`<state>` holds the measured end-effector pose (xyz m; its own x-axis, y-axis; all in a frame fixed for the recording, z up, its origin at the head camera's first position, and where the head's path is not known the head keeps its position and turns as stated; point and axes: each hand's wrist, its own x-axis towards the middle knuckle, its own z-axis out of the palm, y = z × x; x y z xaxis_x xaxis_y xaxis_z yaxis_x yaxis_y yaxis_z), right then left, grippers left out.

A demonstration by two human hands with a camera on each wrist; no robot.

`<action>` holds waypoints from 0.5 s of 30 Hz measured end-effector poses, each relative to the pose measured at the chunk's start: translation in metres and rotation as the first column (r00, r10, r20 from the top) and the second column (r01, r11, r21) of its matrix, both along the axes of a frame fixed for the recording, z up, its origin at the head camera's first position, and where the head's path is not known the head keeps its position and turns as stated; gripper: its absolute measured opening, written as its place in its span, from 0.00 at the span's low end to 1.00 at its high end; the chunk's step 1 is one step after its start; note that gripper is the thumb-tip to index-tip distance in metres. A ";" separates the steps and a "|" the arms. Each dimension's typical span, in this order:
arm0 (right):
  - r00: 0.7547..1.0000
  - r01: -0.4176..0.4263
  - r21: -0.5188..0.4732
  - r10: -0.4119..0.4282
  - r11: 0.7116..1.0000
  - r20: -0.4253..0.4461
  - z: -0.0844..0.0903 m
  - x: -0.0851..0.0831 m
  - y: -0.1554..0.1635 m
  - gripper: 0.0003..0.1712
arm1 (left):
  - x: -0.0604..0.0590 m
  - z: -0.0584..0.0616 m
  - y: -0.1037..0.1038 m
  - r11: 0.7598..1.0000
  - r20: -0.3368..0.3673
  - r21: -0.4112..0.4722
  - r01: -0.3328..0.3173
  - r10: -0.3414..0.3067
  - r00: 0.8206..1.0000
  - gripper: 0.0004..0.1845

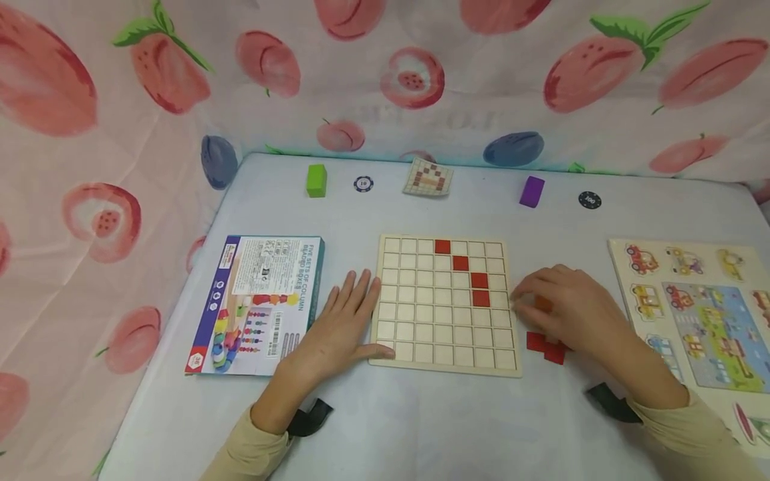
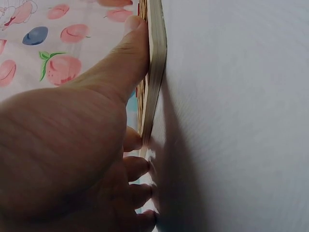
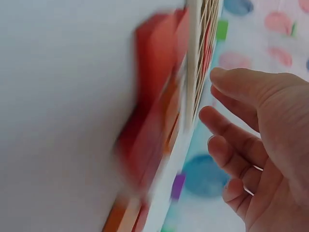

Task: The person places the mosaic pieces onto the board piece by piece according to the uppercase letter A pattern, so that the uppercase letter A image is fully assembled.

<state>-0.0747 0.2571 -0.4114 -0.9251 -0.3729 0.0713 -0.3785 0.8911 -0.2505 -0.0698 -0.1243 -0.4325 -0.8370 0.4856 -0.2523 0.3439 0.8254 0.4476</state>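
**Pale wood grid board held flat at mid-worktop**

White cloth covers the worktop point(image 1: 421, 427), backed by a peach-print curtain point(image 1: 90, 167). The square wooden grid board point(image 1: 445, 304) lies flat, edges square to the worktop's front; four red tiles point(image 1: 470, 272) step diagonally down toward its right side. A printed cardboard box point(image 1: 259, 304) lies to its left, long axis running away from the person, and a vehicle puzzle point(image 1: 698, 314) lies right. The left hand point(image 1: 339, 327) rests spread, fingers straight, on the board's left edge; its wrist view shows the thumb point(image 2: 130, 58) pressed against the board's thin side. The right hand point(image 1: 571, 310), fingers loosely curled, hovers over loose red tiles point(image 1: 544, 346) beside the board's right edge; whether it pinches one I cannot tell. Its wrist view blurs them.
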 end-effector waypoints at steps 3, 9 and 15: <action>0.997 0.079 0.004 -0.079 0.997 0.005 0.000 0.007 0.028 0.13 | 0.000 0.002 0.000 1.000 -0.003 -0.006 0.002 -0.002 1.000 0.63; 0.976 0.200 0.056 -0.204 0.978 0.073 0.000 0.020 0.071 0.13 | 0.000 0.003 0.000 1.000 0.005 -0.009 0.007 -0.007 1.000 0.63; 0.958 0.256 0.110 -0.267 0.960 0.101 -0.002 0.026 0.086 0.17 | -0.001 0.001 0.001 1.000 0.007 -0.015 0.014 -0.014 1.000 0.62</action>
<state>-0.0491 0.3426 -0.4139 -0.9912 -0.1163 -0.0641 -0.1024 0.9768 -0.1882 -0.0709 -0.1228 -0.4313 -0.8285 0.4931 -0.2653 0.3521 0.8272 0.4379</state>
